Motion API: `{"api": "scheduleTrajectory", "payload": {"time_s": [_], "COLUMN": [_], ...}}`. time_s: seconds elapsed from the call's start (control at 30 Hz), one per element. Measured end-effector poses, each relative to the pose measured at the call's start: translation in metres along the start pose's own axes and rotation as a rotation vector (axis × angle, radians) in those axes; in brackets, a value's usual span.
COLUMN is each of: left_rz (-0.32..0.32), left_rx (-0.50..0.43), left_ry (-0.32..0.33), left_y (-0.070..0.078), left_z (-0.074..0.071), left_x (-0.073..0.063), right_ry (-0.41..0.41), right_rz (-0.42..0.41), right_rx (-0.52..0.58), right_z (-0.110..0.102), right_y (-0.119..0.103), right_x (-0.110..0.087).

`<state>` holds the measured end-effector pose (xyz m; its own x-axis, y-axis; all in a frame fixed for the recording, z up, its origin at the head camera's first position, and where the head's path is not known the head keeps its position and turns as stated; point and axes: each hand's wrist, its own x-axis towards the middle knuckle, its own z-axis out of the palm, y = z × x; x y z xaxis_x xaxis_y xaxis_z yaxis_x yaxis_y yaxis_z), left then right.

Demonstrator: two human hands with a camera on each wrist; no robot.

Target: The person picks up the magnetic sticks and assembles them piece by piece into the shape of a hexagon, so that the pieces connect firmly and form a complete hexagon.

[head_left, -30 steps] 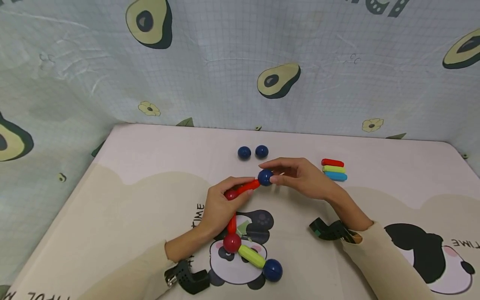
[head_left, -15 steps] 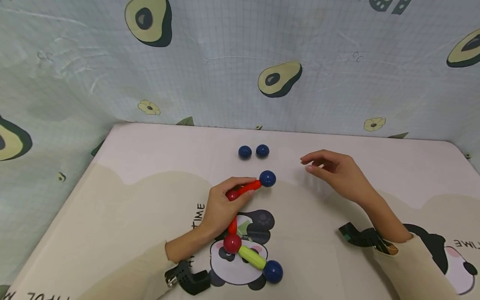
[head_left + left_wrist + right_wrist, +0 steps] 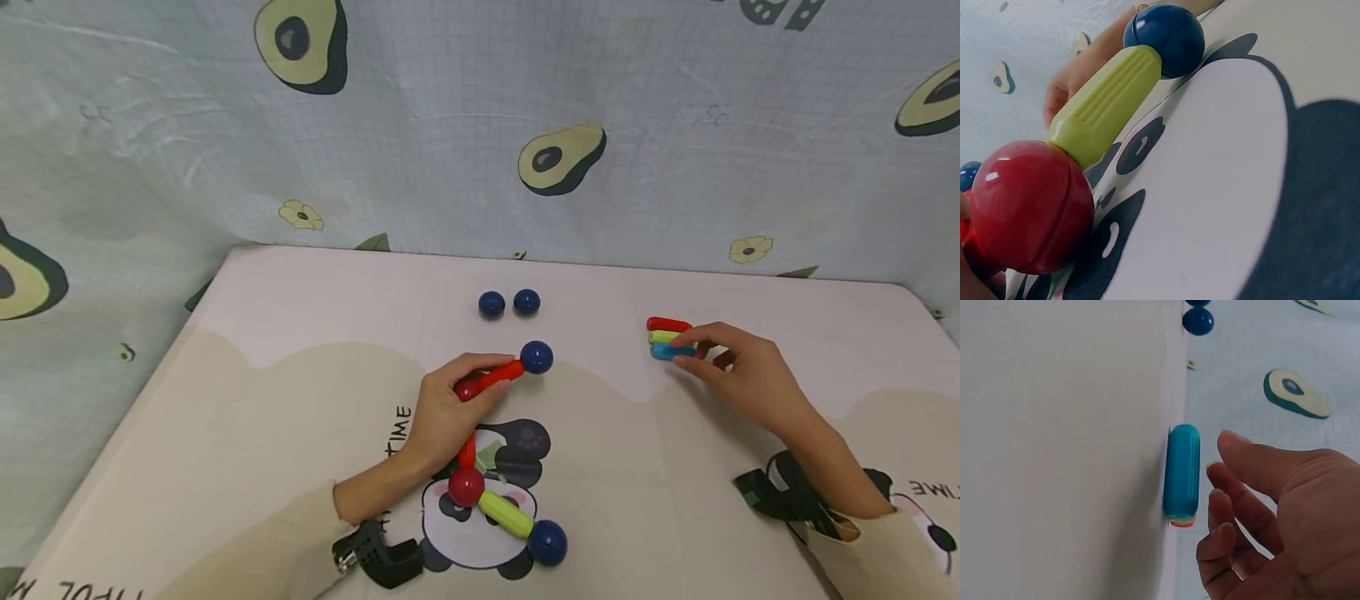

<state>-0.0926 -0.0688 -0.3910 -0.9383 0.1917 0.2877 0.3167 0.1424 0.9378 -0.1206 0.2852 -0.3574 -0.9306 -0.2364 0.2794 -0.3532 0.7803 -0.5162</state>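
Observation:
My left hand (image 3: 446, 408) grips a ball-and-stick toy chain at its upper red stick (image 3: 501, 376) and the red ball (image 3: 467, 389) beside it. A dark blue ball (image 3: 536, 357) caps that stick's far end. Below the hand, a second red stick (image 3: 467, 452) runs to another red ball (image 3: 466, 486), then a yellow-green stick (image 3: 506, 513) and a blue ball (image 3: 1169, 40). My right hand (image 3: 750, 375) hovers at the light blue stick (image 3: 1182, 472), thumb and fingers parted, with a gap from it in the right wrist view.
Behind the light blue stick lie a yellow-green stick (image 3: 663, 337) and a red stick (image 3: 667, 324), side by side. Two loose dark blue balls (image 3: 491, 304) sit near the table's back edge. A patterned cloth (image 3: 420, 158) rises behind the table.
My right hand has let go of the blue ball at the chain's end and moved right to the three loose sticks. My left hand keeps its grip, almost still.

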Motion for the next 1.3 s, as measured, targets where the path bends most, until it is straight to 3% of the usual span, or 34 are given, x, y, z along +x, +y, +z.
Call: {"api": "scheduleTrajectory", "payload": {"time_s": [0.4,0.8,1.03,1.3], "left_rz": [-0.011,-0.015,-0.006,-0.004], "left_rx": [-0.011,-0.005,-0.01,-0.017], "left_ry": [-0.003,0.002,-0.002,-0.007], "left_y": [0.001,0.002,0.002,0.002], "left_z": [0.0,0.0,0.0,0.0], "left_x": [0.0,0.0,0.0,0.001], "right_ry": [-0.011,-0.071,-0.08,-0.12], "right_rz": [-0.023,0.014,0.031,-0.008], "right_rx": [-0.007,-0.01,-0.014,0.046], "right_z": [-0.001,0.0,-0.001,0.001], "right_y": [0.009,0.012,0.008,-0.01], "right_x": [-0.004,-0.005,-0.005,-0.001]}}
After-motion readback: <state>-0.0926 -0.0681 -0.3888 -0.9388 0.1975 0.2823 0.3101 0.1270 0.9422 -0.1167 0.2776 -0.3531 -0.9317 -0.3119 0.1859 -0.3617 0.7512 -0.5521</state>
